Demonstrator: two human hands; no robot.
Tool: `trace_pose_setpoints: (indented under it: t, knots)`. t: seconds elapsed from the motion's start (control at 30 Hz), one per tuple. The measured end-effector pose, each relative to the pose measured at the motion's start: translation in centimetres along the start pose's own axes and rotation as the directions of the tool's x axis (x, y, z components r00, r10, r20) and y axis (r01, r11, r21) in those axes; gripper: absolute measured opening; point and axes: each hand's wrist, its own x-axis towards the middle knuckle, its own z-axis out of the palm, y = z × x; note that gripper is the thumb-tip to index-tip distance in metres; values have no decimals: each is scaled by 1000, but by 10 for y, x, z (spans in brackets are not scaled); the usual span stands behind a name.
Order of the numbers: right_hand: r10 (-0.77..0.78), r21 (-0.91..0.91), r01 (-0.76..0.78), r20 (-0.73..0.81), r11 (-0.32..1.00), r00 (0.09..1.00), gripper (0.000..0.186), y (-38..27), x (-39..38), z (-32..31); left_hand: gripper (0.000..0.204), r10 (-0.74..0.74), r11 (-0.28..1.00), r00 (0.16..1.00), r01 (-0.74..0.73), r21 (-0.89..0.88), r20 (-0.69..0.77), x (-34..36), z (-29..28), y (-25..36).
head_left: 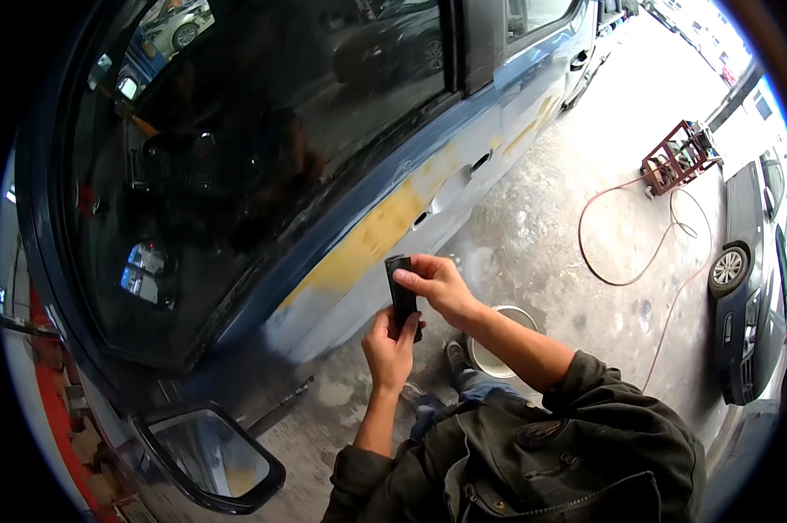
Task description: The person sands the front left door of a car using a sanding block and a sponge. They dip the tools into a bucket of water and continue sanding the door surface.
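I hold a black oblong block (403,301) upright between both hands, in front of the car door. My left hand (389,349) grips its lower end with thumb and fingers. My right hand (437,288) pinches its upper part, thumb across the front face. Just beyond the block is the blue door (463,138), with a yellow patch (367,240) among pale grey areas and two handle openings. The dark window (262,105) fills the upper left. Below my right forearm a pale round bucket (507,309) stands beside my shoe (455,356).
A side mirror (203,453) juts out at lower left. On the concrete floor (550,209) at right stand a red wheeled cart (668,161) with looped hose (582,247) and a dark parked car (740,327). A red strip with cardboard pieces (78,410) lies at far left.
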Motion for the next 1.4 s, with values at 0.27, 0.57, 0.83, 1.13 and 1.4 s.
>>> trace_pose_setpoints:
  t: [0.27, 0.57, 0.83, 1.13, 1.4]
  knots:
    - [-31, -524, 225, 352, 822, 935, 31, 6, -5, -21, 21, 191, 964, 982, -187, 191, 0, 26, -14, 16]
    - [-12, -525, 227, 381, 821, 924, 35, -23, 32, -70, 29, -30, 998, 998, 33, -56, 49, 46, 6, -2]
    - [-315, -330, 129, -607, 935, 730, 35, -114, 160, -139, 37, -152, 987, 979, 158, -34, 138, 34, 3, -22]
    - [-343, -358, 89, -752, 930, 563, 36, -106, 182, -125, 37, -193, 979, 971, 200, -35, 138, 31, -5, -46]
    - [-298, -319, 54, -793, 946, 531, 30, -111, 194, -126, 37, -189, 981, 960, 195, -9, 208, 25, -13, -64]
